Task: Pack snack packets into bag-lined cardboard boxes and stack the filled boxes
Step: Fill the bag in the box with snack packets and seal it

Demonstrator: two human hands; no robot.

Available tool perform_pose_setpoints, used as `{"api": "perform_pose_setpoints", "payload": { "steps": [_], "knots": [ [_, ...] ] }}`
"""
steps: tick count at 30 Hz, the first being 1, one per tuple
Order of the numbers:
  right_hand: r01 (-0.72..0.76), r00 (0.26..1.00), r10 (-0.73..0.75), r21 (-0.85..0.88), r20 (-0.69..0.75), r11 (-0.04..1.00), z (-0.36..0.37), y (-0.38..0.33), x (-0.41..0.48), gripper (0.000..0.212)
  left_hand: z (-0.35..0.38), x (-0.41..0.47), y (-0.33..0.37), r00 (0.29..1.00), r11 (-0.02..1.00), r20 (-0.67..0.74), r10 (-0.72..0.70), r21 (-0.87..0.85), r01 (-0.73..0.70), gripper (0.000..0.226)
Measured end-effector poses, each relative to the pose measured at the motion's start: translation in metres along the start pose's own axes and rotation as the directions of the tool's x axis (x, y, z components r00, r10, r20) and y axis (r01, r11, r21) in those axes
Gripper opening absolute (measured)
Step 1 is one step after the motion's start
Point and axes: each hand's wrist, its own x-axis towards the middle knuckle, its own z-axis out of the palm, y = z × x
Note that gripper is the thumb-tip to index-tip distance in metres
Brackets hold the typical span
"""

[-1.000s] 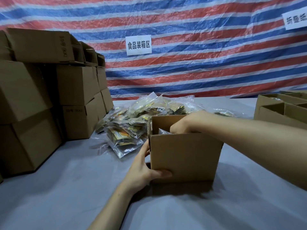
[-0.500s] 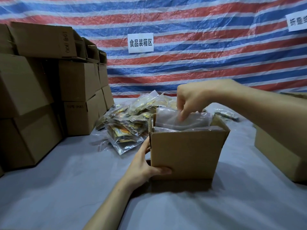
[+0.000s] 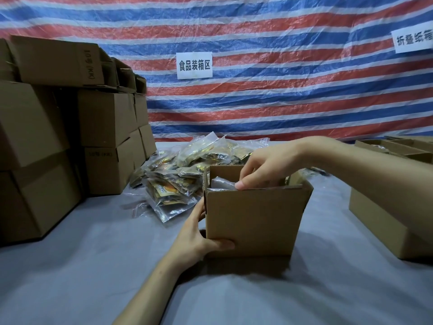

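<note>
An open cardboard box stands on the grey table in front of me. A clear plastic bag liner shows inside its top. My left hand grips the box's lower left corner, thumb on the front face. My right hand reaches over the box's top, and its fingers pinch the plastic bag at the near rim. A heap of snack packets in clear wrappers lies just behind and left of the box.
Closed cardboard boxes are stacked high along the left. More open boxes stand at the right edge, partly behind my right forearm. A striped tarpaulin with white signs hangs at the back.
My right hand rose out of the box with the plastic bag, then came down to the near rim with it. My left hand stayed on the box corner.
</note>
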Motion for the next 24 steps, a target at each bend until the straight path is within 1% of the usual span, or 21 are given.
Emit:
{"api": "perform_pose_setpoints", "payload": {
  "steps": [1, 2, 3, 4, 5, 7, 8, 9, 10, 11, 13, 14, 16, 18, 20, 21, 23, 24],
  "knots": [
    [0.031, 0.998, -0.032, -0.025, -0.059, 0.999, 0.001, 0.004, 0.001, 0.028, 0.0, 0.0, 0.0, 1.0, 1.0, 0.0, -0.002, 0.003, 0.002, 0.098],
    [0.046, 0.989, -0.057, -0.086, -0.139, 0.995, 0.003, 0.008, 0.004, 0.016, 0.0, 0.0, -0.001, 1.0, 1.0, 0.002, -0.005, 0.004, 0.005, 0.099],
    [0.04, 0.974, -0.071, -0.145, -0.216, 0.989, 0.004, 0.011, 0.006, 0.01, 0.0, 0.0, -0.001, 1.0, 1.0, 0.005, -0.01, -0.002, 0.01, 0.1],
    [0.035, 0.955, -0.082, -0.167, -0.284, 0.985, 0.007, 0.014, 0.008, 0.007, 0.0, 0.0, -0.002, 1.0, 1.0, 0.01, -0.017, -0.009, 0.017, 0.102],
    [0.042, 0.93, -0.094, -0.151, -0.355, 0.988, 0.01, 0.017, 0.008, 0.008, 0.0, 0.0, -0.002, 1.0, 1.0, 0.017, -0.021, -0.014, 0.022, 0.101],
    [0.094, 0.84, -0.128, -0.092, -0.527, 0.991, 0.013, 0.02, 0.004, 0.02, 0.0, 0.0, -0.002, 0.999, 1.0, 0.022, -0.024, -0.017, 0.024, 0.097],
    [0.112, 0.794, -0.133, -0.073, -0.594, 0.991, 0.013, 0.021, 0.0, 0.027, 0.0, -0.001, -0.002, 0.999, 0.999, 0.02, -0.029, -0.024, 0.029, 0.096],
    [0.11, 0.77, -0.126, -0.063, -0.626, 0.992, 0.013, 0.023, -0.007, 0.032, 0.0, -0.001, -0.002, 0.999, 0.999, 0.015, -0.035, -0.031, 0.035, 0.096],
    [0.094, 0.771, -0.113, -0.063, -0.626, 0.994, 0.012, 0.024, -0.013, 0.036, 0.0, -0.002, -0.002, 0.999, 0.999, 0.005, -0.039, -0.03, 0.039, 0.098],
    [0.066, 0.788, -0.096, -0.072, -0.608, 0.995, 0.013, 0.026, -0.02, 0.037, 0.0, -0.003, -0.002, 0.999, 0.999, -0.001, -0.037, -0.025, 0.037, 0.1],
    [-0.026, 0.817, -0.041, -0.107, -0.575, 0.994, 0.017, 0.034, -0.033, 0.032, 0.002, -0.004, 0.0, 0.999, 0.999, -0.002, -0.034, -0.019, 0.034, 0.105],
    [-0.076, 0.812, -0.013, -0.128, -0.583, 0.989, 0.019, 0.039, -0.04, 0.028, 0.004, -0.005, 0.001, 0.999, 0.999, -0.009, -0.032, -0.015, 0.032, 0.108],
    [-0.176, 0.763, 0.04, -0.147, -0.645, 0.973, 0.026, 0.052, -0.052, 0.021, 0.01, -0.006, 0.006, 0.999, 1.0, -0.04, -0.011, 0.006, 0.012, 0.11],
    [-0.256, 0.718, 0.1, -0.127, -0.689, 0.958, 0.034, 0.064, -0.063, 0.021, 0.018, -0.008, 0.011, 0.999, 0.999, -0.047, 0.026, 0.044, -0.023, 0.11],
    [-0.251, 0.72, 0.149, -0.054, -0.678, 0.967, 0.041, 0.074, -0.072, 0.026, 0.026, -0.01, 0.016, 0.999, 0.999, -0.037, 0.01, 0.041, -0.009, 0.111],
    [-0.24, 0.73, 0.172, -0.014, -0.661, 0.971, 0.044, 0.077, -0.075, 0.029, 0.03, -0.011, 0.02, 0.999, 1.0, -0.041, -0.027, -0.003, 0.027, 0.111],
    [-0.242, 0.738, 0.205, 0.031, -0.643, 0.97, 0.046, 0.083, -0.081, 0.029, 0.035, -0.012, 0.029, 0.997, 0.997, -0.036, -0.069, -0.043, 0.068, 0.117],
    [-0.245, 0.738, 0.214, 0.041, -0.64, 0.969, 0.045, 0.085, -0.084, 0.027, 0.037, -0.011, 0.032, 0.997, 0.997, -0.022, -0.076, -0.031, 0.076, 0.122]
  ]
}}
